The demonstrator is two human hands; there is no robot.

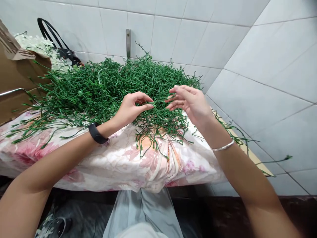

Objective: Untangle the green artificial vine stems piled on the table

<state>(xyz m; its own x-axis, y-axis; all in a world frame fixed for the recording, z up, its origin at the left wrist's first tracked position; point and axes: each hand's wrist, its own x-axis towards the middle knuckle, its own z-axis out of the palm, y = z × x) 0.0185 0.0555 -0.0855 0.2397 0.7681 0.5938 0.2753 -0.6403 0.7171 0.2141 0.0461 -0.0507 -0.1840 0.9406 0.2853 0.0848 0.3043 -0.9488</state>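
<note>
A big tangled heap of thin green artificial flower stems [106,86] with small budded tips covers the far part of the table. My left hand [132,105], with a black band on its wrist, is at the heap's front. Its thumb and forefinger pinch a green stem [155,104]; how many stems are in the pinch is hard to make out. To the right, my right hand [192,100] has its fingers apart and holds nothing. Its fingertips hover close to the stems, and a silver bangle circles that wrist.
A flowered cloth [116,162] covers the table. At left stand a torn cardboard box [15,76], white artificial flowers [37,46] and a black bag [66,54]. White tiled walls [178,36] rise behind and at right. Stray stems hang over a yellowish board [260,165].
</note>
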